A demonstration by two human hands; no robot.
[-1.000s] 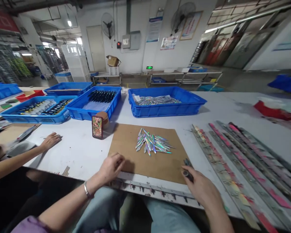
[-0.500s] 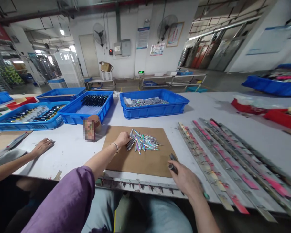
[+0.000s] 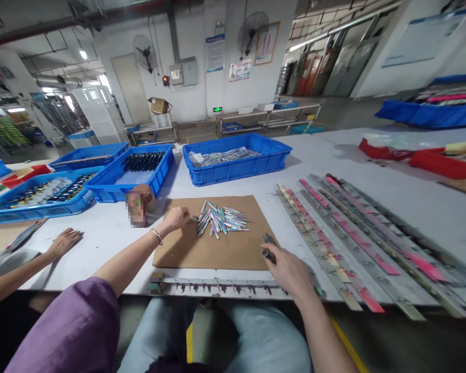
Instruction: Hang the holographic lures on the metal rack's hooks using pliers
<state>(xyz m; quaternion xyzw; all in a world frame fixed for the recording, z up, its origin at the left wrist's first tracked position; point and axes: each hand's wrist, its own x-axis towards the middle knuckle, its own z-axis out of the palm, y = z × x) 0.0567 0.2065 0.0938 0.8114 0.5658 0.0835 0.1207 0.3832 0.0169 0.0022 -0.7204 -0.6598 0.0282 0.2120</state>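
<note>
Left hand: the left hand [image 3: 175, 217] lies on the brown cardboard sheet [image 3: 213, 248] in the centre of the frame, fingers curled, fingertips pinching a thin strip at the left edge of the pile of iridescent strips [image 3: 219, 220]; its grip is closed on that strip.
Right hand: the right hand [image 3: 289, 269] rests at the lower right corner of the cardboard, its grip closed around a dark tool [image 3: 268, 247] (only the tool's upper end shows past the fingers).
Pile: the shiny strips lie fanned out on the upper middle of the cardboard, just right of the left hand.
Tabletop: the pale tabletop [image 3: 112, 233] carries the cardboard; a metal rail [image 3: 217, 286] runs along its near edge, below the cardboard.
Right of frame: long metal bars with pink tags [image 3: 345, 243] lie side by side, running from centre to lower right.
Upper centre: a blue bin [image 3: 236, 163] holds more shiny strips; further blue bins [image 3: 132, 176] stand to its left with dark pieces inside.
Left of cardboard: a small blurred container [image 3: 137, 207] stands just beside the sheet.
Far left: another person's hand [image 3: 64, 242] lies flat on the tabletop, well apart from the cardboard.
</note>
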